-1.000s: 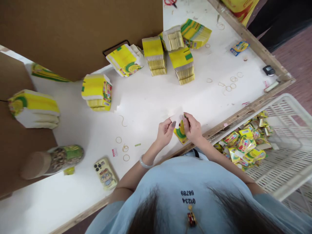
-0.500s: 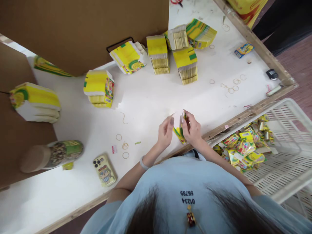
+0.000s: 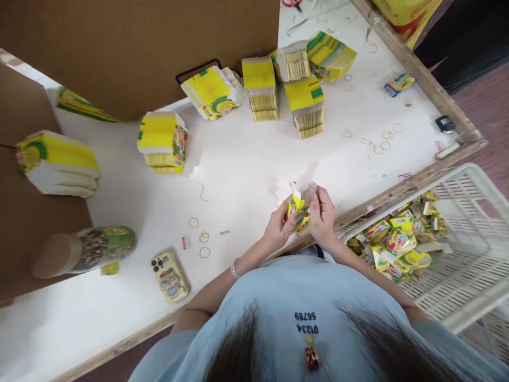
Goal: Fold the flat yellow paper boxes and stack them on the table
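– Started with the containers, from the left?
– Saw a jar (image 3: 107, 246) first, filled with brown bits under a pale lid.
– And mid-table?
– Found the box (image 3: 295, 204) by the near edge of the table (image 3: 238, 164), in the left hand (image 3: 279, 222), with left fingers wrapped around it. Noticed white flaps sticking out at the far end; could not make out any contents.
– Looked at the right hand (image 3: 323, 215)?
– Saw it just beside, with fingers bent close to the flaps, next to something pale. Could not tell whether pinching it or merely touching. Made out a second box (image 3: 303, 226) below, half covered by the hands.
– Then went further right?
– Came to a white crate (image 3: 453, 276), loaded at its left with a heap of small boxes (image 3: 400, 236).
– Noted what else around?
– Spotted a yellow bundle (image 3: 59, 164) far left, then cardboard (image 3: 139, 53) blocking sight of the table behind. Passed a phone (image 3: 170, 276), yellow stacks (image 3: 260, 87) along the far side and loose bands (image 3: 385, 142). Ended with a blue pack (image 3: 400, 84) and a black gadget (image 3: 444, 124) near the right edge.
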`<state>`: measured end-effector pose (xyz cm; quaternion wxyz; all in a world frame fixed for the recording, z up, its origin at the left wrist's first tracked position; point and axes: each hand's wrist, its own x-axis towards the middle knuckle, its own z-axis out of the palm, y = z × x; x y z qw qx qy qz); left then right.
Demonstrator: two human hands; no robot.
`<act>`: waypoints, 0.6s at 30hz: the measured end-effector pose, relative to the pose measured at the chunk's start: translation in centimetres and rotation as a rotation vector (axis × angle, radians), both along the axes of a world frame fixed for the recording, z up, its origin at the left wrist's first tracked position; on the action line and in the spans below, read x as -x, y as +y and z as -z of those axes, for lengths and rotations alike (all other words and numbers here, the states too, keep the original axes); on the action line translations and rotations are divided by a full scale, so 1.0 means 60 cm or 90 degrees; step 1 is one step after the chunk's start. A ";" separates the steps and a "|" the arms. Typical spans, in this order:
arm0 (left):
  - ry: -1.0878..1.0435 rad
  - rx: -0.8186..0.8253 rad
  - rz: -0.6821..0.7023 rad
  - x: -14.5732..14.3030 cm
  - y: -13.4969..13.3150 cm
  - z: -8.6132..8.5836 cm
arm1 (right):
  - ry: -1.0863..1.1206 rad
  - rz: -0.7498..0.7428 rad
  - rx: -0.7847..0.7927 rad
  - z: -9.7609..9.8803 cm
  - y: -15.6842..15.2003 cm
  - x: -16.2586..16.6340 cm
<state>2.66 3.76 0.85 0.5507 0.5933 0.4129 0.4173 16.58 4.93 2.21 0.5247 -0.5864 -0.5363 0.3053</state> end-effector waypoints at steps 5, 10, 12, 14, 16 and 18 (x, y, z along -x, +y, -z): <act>-0.032 0.115 -0.041 -0.003 -0.008 -0.007 | 0.170 0.016 0.095 -0.003 -0.010 0.005; -0.122 0.175 -0.065 0.013 -0.038 0.002 | 0.105 -0.031 0.023 0.016 -0.047 -0.015; -0.143 0.175 -0.051 0.024 -0.057 0.011 | 0.065 -0.047 -0.012 0.022 -0.062 -0.027; -0.132 0.186 -0.007 0.034 -0.072 0.016 | 0.073 -0.096 0.021 0.024 -0.074 -0.038; -0.131 0.232 0.053 0.042 -0.078 0.015 | 0.106 -0.156 0.103 0.023 -0.079 -0.046; -0.158 0.274 0.099 0.045 -0.075 0.009 | 0.133 -0.188 0.166 0.021 -0.079 -0.049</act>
